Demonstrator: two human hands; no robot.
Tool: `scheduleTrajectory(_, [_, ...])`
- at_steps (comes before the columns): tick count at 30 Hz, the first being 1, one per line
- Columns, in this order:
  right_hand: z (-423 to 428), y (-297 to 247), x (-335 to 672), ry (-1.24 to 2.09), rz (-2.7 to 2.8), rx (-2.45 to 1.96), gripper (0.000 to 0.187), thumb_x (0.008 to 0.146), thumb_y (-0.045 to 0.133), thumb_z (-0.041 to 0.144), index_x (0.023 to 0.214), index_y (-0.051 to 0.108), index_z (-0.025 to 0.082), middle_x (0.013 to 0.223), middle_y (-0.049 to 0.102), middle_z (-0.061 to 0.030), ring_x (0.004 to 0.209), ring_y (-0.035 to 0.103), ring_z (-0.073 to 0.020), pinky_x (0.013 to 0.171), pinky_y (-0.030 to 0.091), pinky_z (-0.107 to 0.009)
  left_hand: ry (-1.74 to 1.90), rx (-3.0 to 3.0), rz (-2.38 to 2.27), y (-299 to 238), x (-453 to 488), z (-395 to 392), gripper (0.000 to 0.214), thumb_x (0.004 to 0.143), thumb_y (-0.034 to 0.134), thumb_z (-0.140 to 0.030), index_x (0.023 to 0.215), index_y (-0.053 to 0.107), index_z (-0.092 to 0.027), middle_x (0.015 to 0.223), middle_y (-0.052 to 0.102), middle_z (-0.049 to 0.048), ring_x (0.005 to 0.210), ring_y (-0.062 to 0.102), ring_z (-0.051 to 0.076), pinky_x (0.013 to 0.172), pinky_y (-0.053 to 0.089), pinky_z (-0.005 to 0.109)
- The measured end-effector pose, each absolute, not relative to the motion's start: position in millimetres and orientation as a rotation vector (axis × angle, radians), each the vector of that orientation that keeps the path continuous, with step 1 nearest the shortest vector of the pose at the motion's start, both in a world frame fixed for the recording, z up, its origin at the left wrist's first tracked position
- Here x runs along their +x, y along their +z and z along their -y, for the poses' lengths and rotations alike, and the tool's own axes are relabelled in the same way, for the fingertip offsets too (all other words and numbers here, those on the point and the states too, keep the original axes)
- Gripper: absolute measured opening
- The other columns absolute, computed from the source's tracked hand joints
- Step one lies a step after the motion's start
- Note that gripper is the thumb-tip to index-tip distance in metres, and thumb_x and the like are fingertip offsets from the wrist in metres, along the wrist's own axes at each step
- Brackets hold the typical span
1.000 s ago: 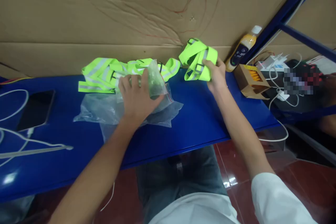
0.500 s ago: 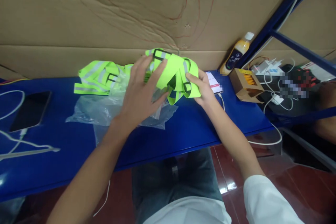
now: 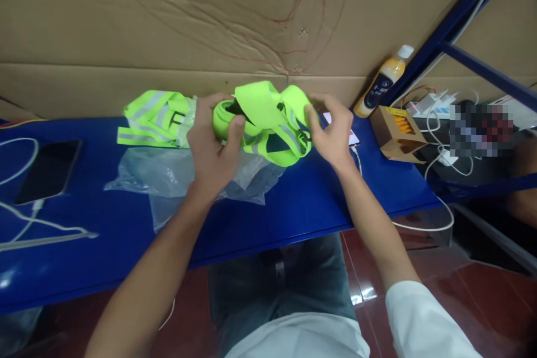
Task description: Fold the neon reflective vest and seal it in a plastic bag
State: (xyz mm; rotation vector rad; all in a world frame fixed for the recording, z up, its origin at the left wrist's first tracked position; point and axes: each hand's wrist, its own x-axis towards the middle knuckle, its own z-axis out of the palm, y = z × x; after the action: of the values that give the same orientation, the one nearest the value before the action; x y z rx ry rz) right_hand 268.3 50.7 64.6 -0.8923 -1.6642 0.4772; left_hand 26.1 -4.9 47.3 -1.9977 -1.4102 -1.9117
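A neon yellow-green reflective strap (image 3: 262, 106) with silver stripes is partly rolled and partly in loose loops between my hands. My left hand (image 3: 213, 142) grips the rolled end, thumb in front and fingers behind. Pinched in my right hand (image 3: 333, 128) are the loops at the other end, near a small dark buckle. A second reflective strap (image 3: 153, 117), folded and with a black buckle, lies on the blue table (image 3: 302, 196) to the left, partly under clear plastic. Crumpled clear plastic bags (image 3: 155, 173) lie below and behind my left hand.
At the left, a black phone (image 3: 50, 170) lies with a white cable plugged in. Another phone (image 3: 354, 138) is partly hidden behind my right hand. To the right stand a juice bottle (image 3: 384, 81), an open cardboard box (image 3: 396, 142) and a white power strip (image 3: 434, 106). A cardboard wall (image 3: 188, 28) backs the table.
My left hand, earlier spread over the strap, has closed around its rolled end. The strap has been turned and drawn wider, with my right hand slightly further right.
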Motion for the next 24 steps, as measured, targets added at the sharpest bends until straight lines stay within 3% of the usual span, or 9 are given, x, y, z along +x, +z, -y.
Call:
scheduleTrajectory(2, [-41.4,66.5,262.6,0.384,1.647,-0.864,0.033,0.104,0.063,0.05,0.127,0.073,0.028,0.133,0.07,-0.0112,0.134,0.064,-0.0346,0.117,0.052,-0.057,-1.926,-2.016,1.44,45.2,27.0,3.7,0.048,0.105,0.059,-0.064,0.134,0.059,-0.025,0.125,0.069,0.0092,0.116,0.07,0.03,0.102,0.057,0.05])
scheduleTrajectory(4, [-33.3,66.6,254.2,0.422,1.683,-0.81,0.039,0.102,0.066,0.05,0.135,0.069,0.03,0.141,0.067,-0.0103,0.138,0.063,-0.0339,0.117,0.053,-0.054,-1.86,-2.058,1.475,44.5,28.2,4.4,0.049,0.104,0.06,-0.064,0.136,0.057,-0.027,0.131,0.067,0.0105,0.123,0.068,0.031,0.106,0.056,0.05])
scheduleTrajectory(7, [-30.7,59.4,241.4,0.588,1.769,-0.718,0.039,0.099,0.072,0.048,0.134,0.067,0.032,0.132,0.072,-0.0065,0.111,0.073,-0.0256,0.103,0.061,-0.045,-1.781,-2.127,1.506,44.2,31.8,7.0,0.041,0.105,0.061,-0.056,0.136,0.06,-0.029,0.135,0.067,0.009,0.126,0.067,0.03,0.109,0.056,0.049])
scheduleTrajectory(10, [-38.2,47.1,235.4,0.72,1.783,-0.686,0.027,0.102,0.07,0.045,0.123,0.069,0.029,0.121,0.076,-0.0046,0.088,0.07,-0.0184,0.088,0.062,-0.038,-1.845,-2.123,1.492,42.3,35.2,6.5,0.033,0.104,0.064,-0.047,0.131,0.063,-0.028,0.128,0.069,0.0076,0.12,0.068,0.028,0.106,0.057,0.048])
scheduleTrajectory(16, [-49.1,38.1,237.6,0.788,1.92,-0.766,0.039,0.084,0.087,0.046,0.113,0.069,0.028,0.106,0.075,-0.0024,0.086,0.066,-0.0196,0.082,0.058,-0.036,-1.941,-2.069,1.567,33.2,31.7,-1.4,0.036,0.107,0.057,-0.054,0.132,0.054,-0.028,0.134,0.067,0.0098,0.121,0.07,0.028,0.104,0.06,0.049])
scheduleTrajectory(21, [-51.6,38.7,241.4,0.876,1.873,-0.758,0.031,0.091,0.082,0.05,0.109,0.072,0.027,0.102,0.074,-0.002,0.091,0.068,-0.0202,0.089,0.058,-0.036,-1.997,-2.123,1.615,29.6,35.7,-2.5,0.041,0.107,0.055,-0.053,0.141,0.043,-0.033,0.137,0.064,0.0115,0.113,0.073,0.026,0.094,0.065,0.046])
scheduleTrajectory(24, [-52.3,41.8,244.5,0.8,1.744,-0.746,0.032,0.093,0.079,0.053,0.11,0.072,0.027,0.107,0.075,-0.0031,0.098,0.07,-0.0218,0.097,0.059,-0.039,-2.013,-2.063,1.636,30.3,39.3,1.4,0.054,0.107,0.055,-0.052,0.153,0.033,-0.034,0.146,0.059,0.0144,0.123,0.07,0.028,0.097,0.064,0.048])
